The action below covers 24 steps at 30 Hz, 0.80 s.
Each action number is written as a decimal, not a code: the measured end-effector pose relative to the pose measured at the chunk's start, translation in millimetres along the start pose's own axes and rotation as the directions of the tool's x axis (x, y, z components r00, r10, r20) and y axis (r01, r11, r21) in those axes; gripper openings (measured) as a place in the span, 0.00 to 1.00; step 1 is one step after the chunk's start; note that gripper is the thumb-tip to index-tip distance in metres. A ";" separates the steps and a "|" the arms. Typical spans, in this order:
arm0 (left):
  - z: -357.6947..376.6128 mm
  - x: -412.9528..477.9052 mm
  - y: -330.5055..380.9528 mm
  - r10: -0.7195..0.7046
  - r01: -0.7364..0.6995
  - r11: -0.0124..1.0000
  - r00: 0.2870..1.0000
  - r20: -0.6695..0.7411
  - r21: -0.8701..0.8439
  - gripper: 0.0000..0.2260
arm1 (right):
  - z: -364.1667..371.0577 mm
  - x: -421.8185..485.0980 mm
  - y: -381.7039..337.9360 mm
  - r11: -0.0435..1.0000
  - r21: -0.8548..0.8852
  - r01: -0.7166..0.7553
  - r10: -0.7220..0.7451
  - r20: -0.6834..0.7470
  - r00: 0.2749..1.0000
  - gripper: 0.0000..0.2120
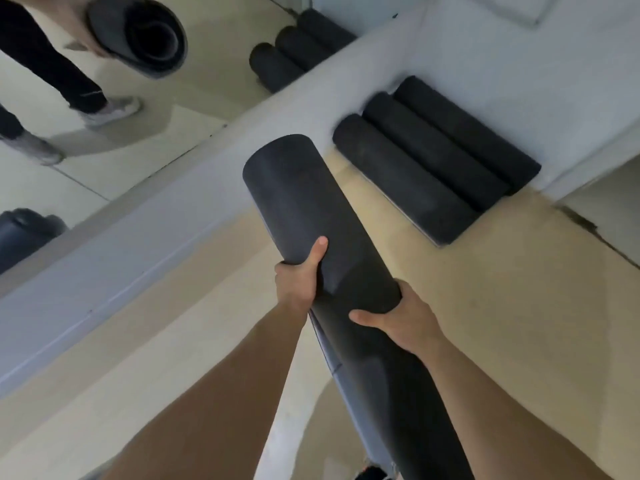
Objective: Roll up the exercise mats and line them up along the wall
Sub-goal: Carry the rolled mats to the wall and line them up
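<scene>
Rolled mat (304,209), three rolls (426,164) at wall (519,64), mirror (114,157)

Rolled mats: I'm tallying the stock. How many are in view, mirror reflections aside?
4. The held mat, gripped by left hand and right hand; near mat, middle mat and far mat side by side against the wall. More may lie off-frame.

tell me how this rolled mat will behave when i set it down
Round, so the rolled mat will probably roll unless set against the three mats by the wall. Its outer flap looks loose, so it may unwind.
</scene>
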State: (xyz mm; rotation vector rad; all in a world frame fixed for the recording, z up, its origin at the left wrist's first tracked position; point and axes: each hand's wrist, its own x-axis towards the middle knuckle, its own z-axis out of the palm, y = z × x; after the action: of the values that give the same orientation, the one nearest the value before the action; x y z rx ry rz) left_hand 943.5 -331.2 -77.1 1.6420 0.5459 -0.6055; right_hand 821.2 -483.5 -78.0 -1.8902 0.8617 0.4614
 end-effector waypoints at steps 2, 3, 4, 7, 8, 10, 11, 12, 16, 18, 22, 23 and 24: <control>37.3 46.5 13.0 -0.021 0.021 1.000 1.000 -0.017 -0.019 0.40 | -22.5 57.1 -9.6 0.998 -0.057 -0.003 0.003 0.002 1.000 0.52; 52.3 70.3 17.3 -0.043 0.042 0.999 0.999 -0.021 -0.032 0.36 | -30.7 85.2 -14.4 0.997 -0.072 -0.007 0.008 0.014 1.000 0.52; 67.3 94.2 20.4 -0.065 0.064 0.997 0.998 -0.024 -0.051 0.34 | -37.3 114.5 -16.5 0.997 -0.078 -0.018 0.020 0.023 1.000 0.51; 107.1 171.5 29.6 -0.117 0.112 0.990 0.992 -0.050 -0.087 0.42 | -51.7 201.8 -26.6 0.992 -0.117 -0.057 0.062 0.045 0.997 0.51; 117.2 195.4 29.8 -0.120 0.115 0.990 0.991 -0.055 -0.086 0.48 | -52.5 229.7 -29.8 0.988 -0.135 -0.071 0.079 0.053 0.995 0.52; 143.3 247.5 30.1 -0.081 0.080 0.994 0.996 -0.023 -0.072 0.54 | -54.9 287.4 -31.5 0.988 -0.128 -0.089 0.094 0.035 0.995 0.52; 155.2 272.5 26.8 -0.076 0.075 0.996 0.997 -0.015 -0.055 0.55 | -55.1 316.5 -30.2 0.987 -0.122 -0.103 0.106 0.022 0.994 0.51; 165.4 297.8 23.1 -0.084 0.083 0.996 0.996 -0.028 -0.033 0.55 | -53.0 344.8 -29.1 0.984 -0.136 -0.112 0.116 0.022 0.993 0.50; 202.1 389.6 0.7 -0.109 0.107 0.993 0.992 -0.057 -0.049 0.49 | -41.0 440.8 -16.2 0.982 -0.170 -0.083 0.089 0.024 0.996 0.50; 218.7 430.5 -9.6 -0.120 0.114 0.991 0.989 -0.087 -0.065 0.45 | -37.0 481.8 -9.7 0.982 -0.178 -0.058 0.062 0.021 0.998 0.56; 245.4 474.8 -36.2 -0.182 0.180 0.983 0.980 -0.082 -0.029 0.41 | -30.5 531.4 5.8 0.901 -0.434 -0.020 0.015 -0.014 1.000 0.59; 252.9 480.6 -42.9 -0.204 0.204 0.979 0.976 -0.072 -0.014 0.38 | -29.2 534.4 11.9 0.859 -0.512 0.000 -0.011 -0.019 1.000 0.60; 259.2 485.6 -49.5 -0.222 0.222 0.975 0.972 -0.072 -0.003 0.35 | -27.7 534.2 18.6 0.814 -0.581 0.021 -0.034 -0.012 0.999 0.62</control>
State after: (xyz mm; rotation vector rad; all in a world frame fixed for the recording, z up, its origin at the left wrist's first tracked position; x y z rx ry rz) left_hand 1253.7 -572.0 -465.9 1.6244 0.7890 -0.7130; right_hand 1168.1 -708.7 -417.7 -2.4686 0.7547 0.7531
